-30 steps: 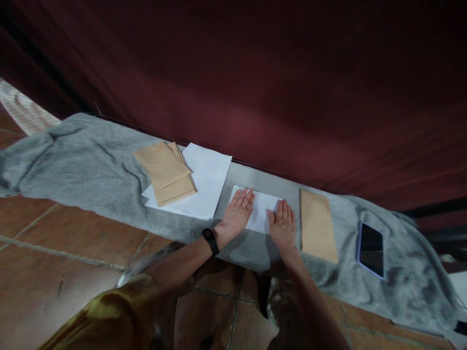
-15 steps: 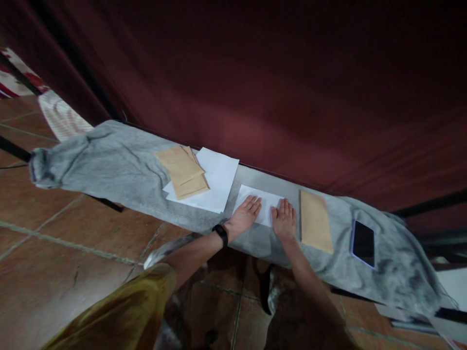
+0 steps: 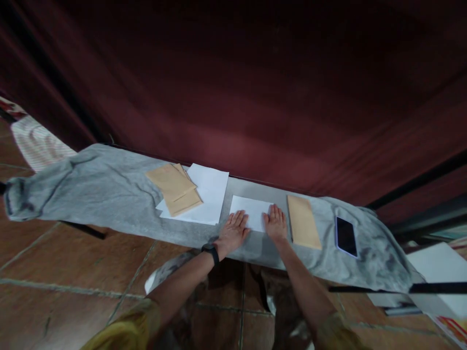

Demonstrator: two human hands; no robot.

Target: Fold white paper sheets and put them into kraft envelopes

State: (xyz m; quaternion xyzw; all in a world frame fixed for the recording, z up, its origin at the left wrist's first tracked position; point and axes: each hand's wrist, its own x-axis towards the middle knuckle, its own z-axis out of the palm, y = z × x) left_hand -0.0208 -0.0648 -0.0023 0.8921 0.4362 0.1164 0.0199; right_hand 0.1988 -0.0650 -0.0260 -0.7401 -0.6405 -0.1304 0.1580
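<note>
A white sheet of paper (image 3: 254, 208), smaller than the sheets to its left and apparently folded, lies on the grey cloth in front of me. My left hand (image 3: 233, 231) rests flat on its left part, fingers stretched out. On its right edge lies my right hand (image 3: 276, 224), also flat with the fingers extended. Just right of that hand is a brown paper envelope (image 3: 304, 222). Larger white sheets (image 3: 211, 194) lie to the left, partly covered by several brown envelopes (image 3: 172, 183) stacked askew.
The grey cloth (image 3: 102, 187) covers a long narrow surface, wrinkled at both ends. A phone (image 3: 346, 236) with a dark screen lies at the right. Behind runs a dark red curtain (image 3: 233, 121). Below is a tiled floor (image 3: 73, 262).
My left hand has slid toward me and left along the paper, showing more of the sheet. My right hand stays at its right edge. The whole view has shifted slightly.
</note>
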